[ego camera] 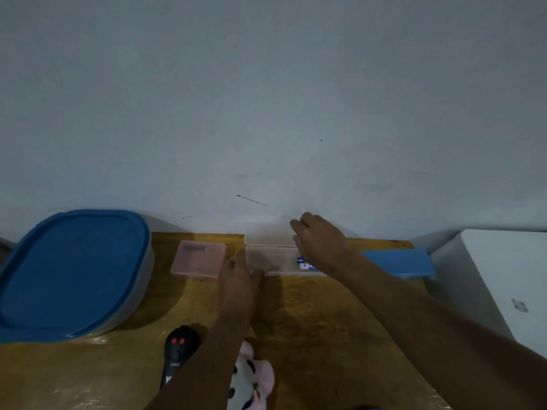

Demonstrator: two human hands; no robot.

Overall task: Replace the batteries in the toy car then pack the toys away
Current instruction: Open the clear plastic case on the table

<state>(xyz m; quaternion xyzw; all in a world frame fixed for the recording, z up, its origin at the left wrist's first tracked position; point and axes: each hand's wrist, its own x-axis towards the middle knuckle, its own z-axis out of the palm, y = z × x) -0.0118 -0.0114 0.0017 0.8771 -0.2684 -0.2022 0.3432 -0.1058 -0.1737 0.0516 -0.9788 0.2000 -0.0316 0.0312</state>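
Batteries lie in a clear box at the table's far edge, left hand flat against its near-left corner, right hand gripping its raised lid.

Wooden table: blue-lidded tub, pink case, remote, possibly plush.

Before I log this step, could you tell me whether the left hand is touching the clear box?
Touching: the head view shows the left hand resting against the clear box.

Clear case open, lid upright against wall, blue batteries inside.
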